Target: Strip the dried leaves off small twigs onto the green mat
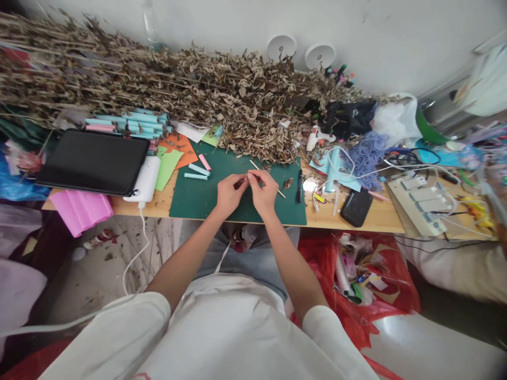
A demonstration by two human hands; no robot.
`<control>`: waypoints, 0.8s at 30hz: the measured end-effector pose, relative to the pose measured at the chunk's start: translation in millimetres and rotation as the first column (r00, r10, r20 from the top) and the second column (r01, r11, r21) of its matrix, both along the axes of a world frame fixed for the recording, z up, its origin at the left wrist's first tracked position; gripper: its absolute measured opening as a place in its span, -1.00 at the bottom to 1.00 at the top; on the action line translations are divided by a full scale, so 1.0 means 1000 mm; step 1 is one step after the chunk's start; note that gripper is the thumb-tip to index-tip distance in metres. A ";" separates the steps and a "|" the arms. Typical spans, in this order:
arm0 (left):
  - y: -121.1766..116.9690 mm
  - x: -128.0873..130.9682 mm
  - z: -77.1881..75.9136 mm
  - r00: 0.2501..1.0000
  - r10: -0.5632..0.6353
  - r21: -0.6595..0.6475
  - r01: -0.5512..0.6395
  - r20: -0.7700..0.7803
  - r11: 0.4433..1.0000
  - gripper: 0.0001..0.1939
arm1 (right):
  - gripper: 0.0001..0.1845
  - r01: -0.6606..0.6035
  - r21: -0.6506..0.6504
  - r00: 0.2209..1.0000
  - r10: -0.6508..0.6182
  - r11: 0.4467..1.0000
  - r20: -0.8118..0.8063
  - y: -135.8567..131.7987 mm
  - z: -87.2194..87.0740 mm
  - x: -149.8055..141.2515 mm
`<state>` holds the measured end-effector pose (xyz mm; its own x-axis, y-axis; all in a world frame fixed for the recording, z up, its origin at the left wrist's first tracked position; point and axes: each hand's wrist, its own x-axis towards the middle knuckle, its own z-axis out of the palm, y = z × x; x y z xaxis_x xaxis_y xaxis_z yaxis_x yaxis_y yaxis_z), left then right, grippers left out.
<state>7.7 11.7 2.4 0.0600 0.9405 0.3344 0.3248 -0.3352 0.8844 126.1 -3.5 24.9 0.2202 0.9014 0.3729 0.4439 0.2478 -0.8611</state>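
Note:
Both hands meet over a green cutting mat (206,203) on a wooden table. My left hand (228,192) is closed in a pinch on a small dark reddish piece that I cannot make out. My right hand (263,191) is also closed, its fingertips touching the same spot and holding a thin wooden stick (280,193) that runs under it. Two teal paper rolls (197,172) and a pink roll (205,162) lie on the mat to the left of the hands.
A long heap of dried leafy branches (158,87) fills the back of the table. A black tablet (93,161), a white power bank (146,179), a glue gun (319,138), a black pen (300,186), a power strip (422,203) and a red waste bag (356,274) surround the mat.

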 end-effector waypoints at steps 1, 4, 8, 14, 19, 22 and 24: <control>0.000 0.000 0.000 1.000 0.005 -0.002 -0.005 0.006 1.000 -0.83 | -0.73 -0.007 0.008 1.000 0.007 1.000 -0.009 0.000 -0.001 -0.001; 0.000 0.000 0.002 1.000 0.002 -0.008 -0.002 0.023 1.000 -0.84 | -0.75 -0.021 0.001 1.000 0.021 1.000 0.011 -0.001 -0.002 -0.001; -0.001 -0.002 0.003 0.999 -0.014 -0.027 0.014 0.030 1.000 -0.83 | -0.77 -0.061 0.012 0.989 0.059 0.998 0.133 -0.006 -0.003 0.007; 0.000 -0.003 0.000 0.998 -0.035 -0.021 0.036 0.044 0.999 -0.77 | -0.79 -0.090 0.054 0.934 0.065 0.994 0.351 -0.012 -0.004 0.012; 0.002 -0.003 -0.002 0.999 -0.036 -0.011 0.036 0.014 0.999 -0.74 | -0.81 -0.051 0.035 0.925 0.034 0.998 0.379 -0.010 0.003 0.007; 0.002 -0.003 -0.002 1.000 -0.026 -0.003 0.026 0.008 1.000 -0.77 | -0.83 -0.035 -0.012 0.931 0.037 0.999 0.364 -0.009 0.008 0.005; 0.002 -0.003 -0.003 1.000 -0.028 0.007 0.027 0.015 1.000 -0.79 | -0.81 -0.041 -0.064 0.943 0.060 0.997 0.327 -0.008 0.011 0.004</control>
<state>4.7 13.7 -0.8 0.0809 0.9364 0.3416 0.3025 -0.3496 0.8867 130.1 -11.5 35.9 0.0478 0.9294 0.3659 0.6927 0.2331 -0.6825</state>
